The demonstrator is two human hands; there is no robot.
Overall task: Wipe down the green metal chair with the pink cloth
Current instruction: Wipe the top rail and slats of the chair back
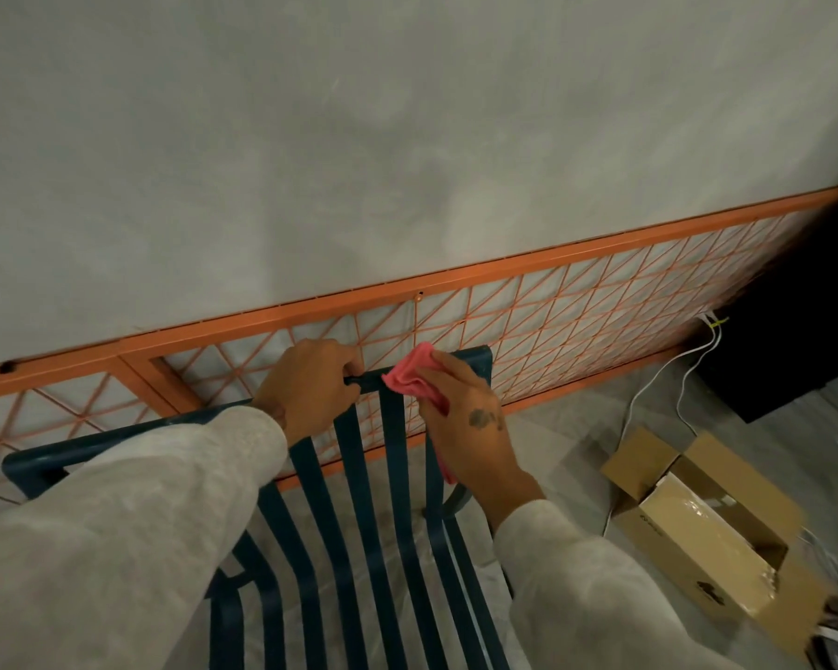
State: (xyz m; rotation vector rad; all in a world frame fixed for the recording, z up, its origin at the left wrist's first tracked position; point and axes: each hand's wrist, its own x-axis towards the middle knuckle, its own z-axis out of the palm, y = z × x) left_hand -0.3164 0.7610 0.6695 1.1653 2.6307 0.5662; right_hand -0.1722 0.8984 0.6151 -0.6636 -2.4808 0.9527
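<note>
The dark green metal chair fills the lower middle of the view, its slatted back and seat running away from me. My left hand is wrapped around the top rail of the backrest. To its right, my right hand grips the bunched pink cloth and presses it against the top rail near the chair's right corner. Part of the cloth hangs down behind my right palm. Both forearms wear pale grey sleeves.
An orange metal lattice panel leans on the grey wall just behind the chair. An open cardboard box lies on the floor to the right, with white cables and a black object beyond it.
</note>
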